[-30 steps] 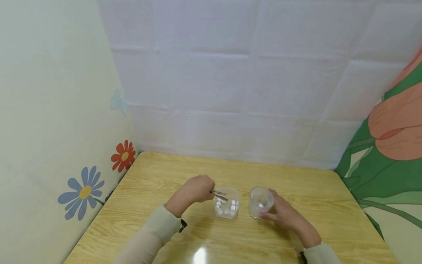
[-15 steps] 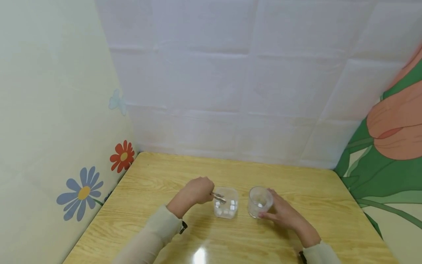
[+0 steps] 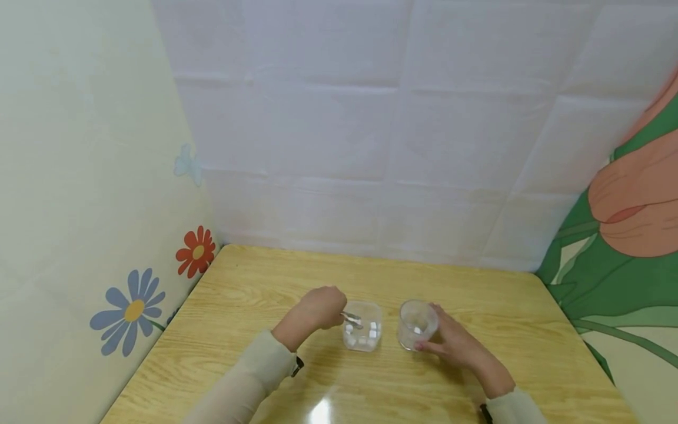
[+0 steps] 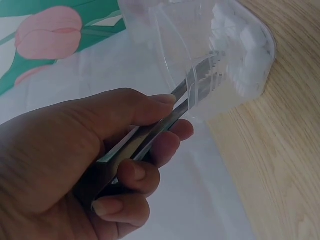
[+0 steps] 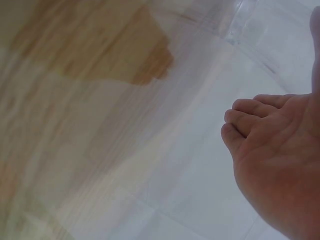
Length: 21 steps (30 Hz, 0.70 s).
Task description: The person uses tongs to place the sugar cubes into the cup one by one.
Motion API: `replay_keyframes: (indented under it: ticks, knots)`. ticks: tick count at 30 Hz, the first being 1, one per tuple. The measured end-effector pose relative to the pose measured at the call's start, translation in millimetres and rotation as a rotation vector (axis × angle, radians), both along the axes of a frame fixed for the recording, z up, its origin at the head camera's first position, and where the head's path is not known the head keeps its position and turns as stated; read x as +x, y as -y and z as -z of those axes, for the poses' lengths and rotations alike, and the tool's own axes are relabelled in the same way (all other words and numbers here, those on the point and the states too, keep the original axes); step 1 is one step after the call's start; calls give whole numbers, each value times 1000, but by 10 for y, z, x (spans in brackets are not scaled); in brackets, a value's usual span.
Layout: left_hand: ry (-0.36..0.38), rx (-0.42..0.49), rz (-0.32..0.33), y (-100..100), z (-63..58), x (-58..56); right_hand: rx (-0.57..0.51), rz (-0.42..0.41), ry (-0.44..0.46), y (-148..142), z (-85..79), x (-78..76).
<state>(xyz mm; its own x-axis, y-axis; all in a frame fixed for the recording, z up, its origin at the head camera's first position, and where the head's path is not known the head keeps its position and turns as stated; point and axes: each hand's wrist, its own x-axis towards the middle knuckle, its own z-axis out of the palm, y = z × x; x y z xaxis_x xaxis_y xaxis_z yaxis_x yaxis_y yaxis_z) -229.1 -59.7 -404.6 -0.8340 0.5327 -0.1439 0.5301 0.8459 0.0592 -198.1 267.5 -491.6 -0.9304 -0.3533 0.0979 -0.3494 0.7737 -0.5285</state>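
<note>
My left hand [image 3: 318,308] grips a pair of metal tongs [image 4: 167,120], thumb on one side and curled fingers on the other. The toothed tips reach into a clear plastic container [image 3: 364,308] holding several white cubes [image 3: 373,334]. Whether a cube sits between the tips, I cannot tell. To the right of the container stands a clear glass [image 3: 406,331] with a white cube [image 3: 417,331] visible inside. My right hand [image 3: 457,343] holds this glass from its right side, the thumb at the near side. In the right wrist view the right hand [image 5: 280,145] shows mostly its palm and fingers.
Both vessels are on a wood-grain table [image 3: 296,271], a small gap between them. A white sheet [image 3: 339,147] hangs behind the table's far edge. Flower-printed walls [image 3: 132,309] flank the left and right sides.
The arms of the tongs have come closer together inside the container. My left hand has shifted slightly toward me. The right hand and the glass stay nearly as they were.
</note>
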Motion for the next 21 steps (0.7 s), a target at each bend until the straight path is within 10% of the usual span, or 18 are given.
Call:
replay_keyframes:
  ticks: [21]
  knots:
    - [-71,-67,8,-103,24,5,18,0,-11,-7,43,-18]
